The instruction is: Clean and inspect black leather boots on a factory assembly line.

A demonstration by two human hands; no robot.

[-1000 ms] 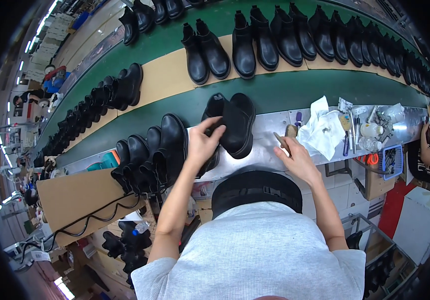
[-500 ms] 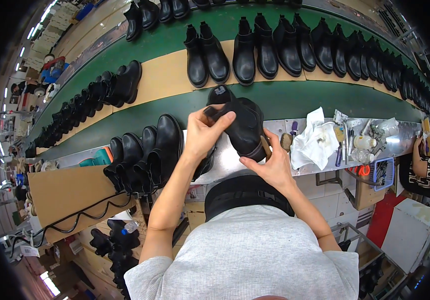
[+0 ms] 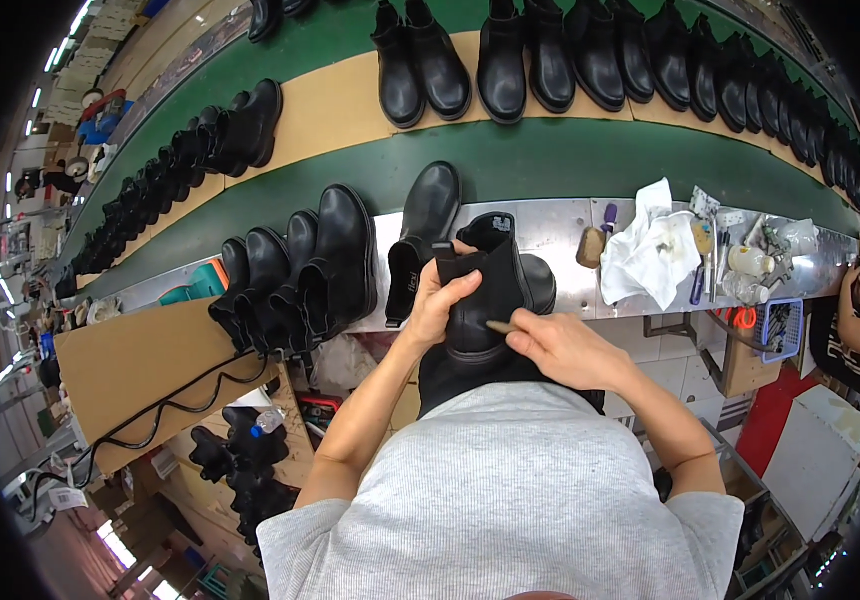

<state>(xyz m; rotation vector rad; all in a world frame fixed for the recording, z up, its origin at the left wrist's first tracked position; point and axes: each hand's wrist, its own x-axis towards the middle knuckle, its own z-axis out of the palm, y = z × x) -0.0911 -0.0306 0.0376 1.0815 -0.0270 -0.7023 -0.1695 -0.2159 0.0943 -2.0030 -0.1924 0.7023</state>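
Note:
My left hand [image 3: 438, 308] grips a black ankle boot [image 3: 490, 295] by the upper part of its shaft, near the pull tab. The boot's opening faces away from me and its heel end is toward my body. In my right hand [image 3: 575, 352] is a short tan stick [image 3: 499, 326], pinched in the fingers with its tip against or just over the back of the boot; most of it is hidden by the hand. Another black boot [image 3: 430, 203] stands on the metal bench edge just left of my left hand.
Several black boots stand at left [image 3: 335, 240] and in rows on the green conveyor [image 3: 350, 165] over cardboard strips [image 3: 335, 105]. To the right lie a crumpled white cloth [image 3: 655, 250], a purple-handled brush [image 3: 593, 245] and bottles [image 3: 750, 262]. A co-worker's arm [image 3: 853, 310] shows far right.
The boot has come nearer my body, heel toward me. My right hand has moved from cupping the heel to holding the tan stick at its back. The view has shifted.

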